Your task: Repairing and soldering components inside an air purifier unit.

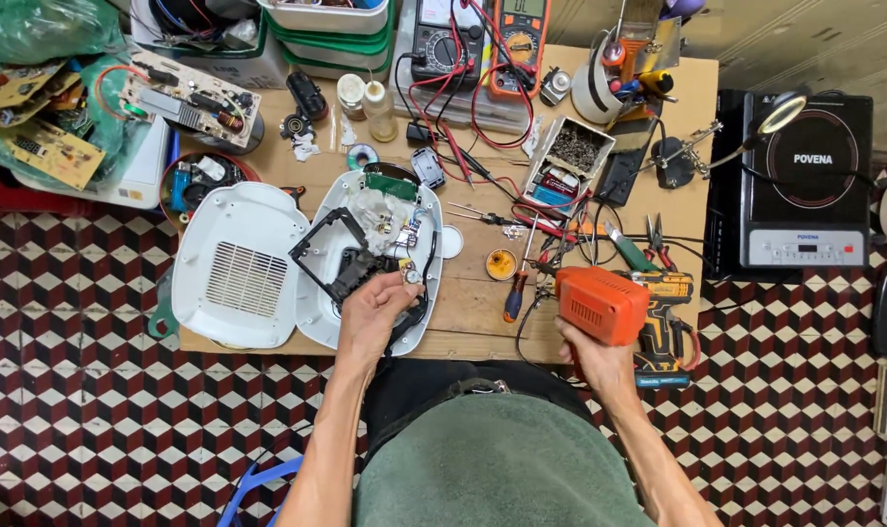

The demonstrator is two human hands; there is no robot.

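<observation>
Both hands at work over an opened white plastic appliance on the wooden counter.

Left hand has its fingers pinched shut on a small round metal part, held just above the open white plastic appliance shell that lies near the counter's front edge, black frame and wires showing inside. Right hand is wrapped tight around an orange pistol-shaped soldering gun, tip pointing left toward the shell. Beside the shell on the left lies a white vented plastic cover. A yellow-and-black cordless drill sits just right of the soldering gun.
</observation>
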